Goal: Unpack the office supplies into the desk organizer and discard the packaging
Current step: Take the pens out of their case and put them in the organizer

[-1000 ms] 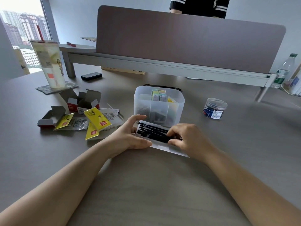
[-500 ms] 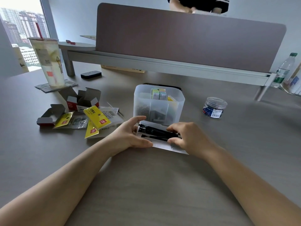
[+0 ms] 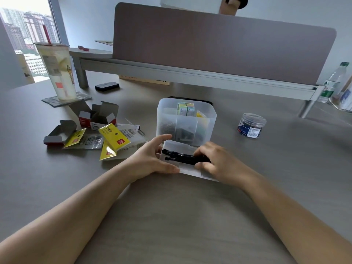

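Grey-brown desk (image 3: 171, 216) fills lower frame. Across the upper middle, a mauve fabric partition (image 3: 219, 40) on a grey metal rail w/ legs (image 3: 190, 73). Pale blue-grey wall (image 3: 85, 20) behind. Upper left: window (image 3: 24, 35) w/ bright daylight, high-rise bldgs outside. Light soft, no hard shadows.
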A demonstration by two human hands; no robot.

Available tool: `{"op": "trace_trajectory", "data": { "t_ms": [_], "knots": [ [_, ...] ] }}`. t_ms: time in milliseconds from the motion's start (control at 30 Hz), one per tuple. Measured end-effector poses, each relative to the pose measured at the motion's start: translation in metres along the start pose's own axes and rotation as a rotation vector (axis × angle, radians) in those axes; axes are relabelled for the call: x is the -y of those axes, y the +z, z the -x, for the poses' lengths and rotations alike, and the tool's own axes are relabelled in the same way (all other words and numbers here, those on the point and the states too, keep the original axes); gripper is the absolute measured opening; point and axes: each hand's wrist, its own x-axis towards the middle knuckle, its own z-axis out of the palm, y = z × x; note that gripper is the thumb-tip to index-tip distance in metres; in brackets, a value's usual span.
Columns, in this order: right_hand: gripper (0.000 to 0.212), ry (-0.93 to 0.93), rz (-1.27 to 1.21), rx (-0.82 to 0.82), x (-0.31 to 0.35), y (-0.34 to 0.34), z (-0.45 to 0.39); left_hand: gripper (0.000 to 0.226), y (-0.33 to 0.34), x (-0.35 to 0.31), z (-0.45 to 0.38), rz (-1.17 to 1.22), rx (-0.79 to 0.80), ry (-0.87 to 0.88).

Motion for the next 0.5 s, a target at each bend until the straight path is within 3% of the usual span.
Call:
{"op": "trace_trajectory", "data": {
  "t_ms": [233,333,500],
  "knots": [
    [0.02,0.079,-0.124,0.073,0.0,-0.006,-0.003,0.096,0.0,-0.001,0.0,-0.009,0.011,-0.004],
    [0.023,0.122,-0.159,0.141,0.0,-0.009,-0.005,0.111,0.0,-0.001,0.001,-0.003,0.03,-0.006],
    [0.018,0.141,-0.179,0.242,0.003,-0.016,-0.011,0.093,0.001,-0.001,0.0,0.024,0.026,0.012]
  ]
}}
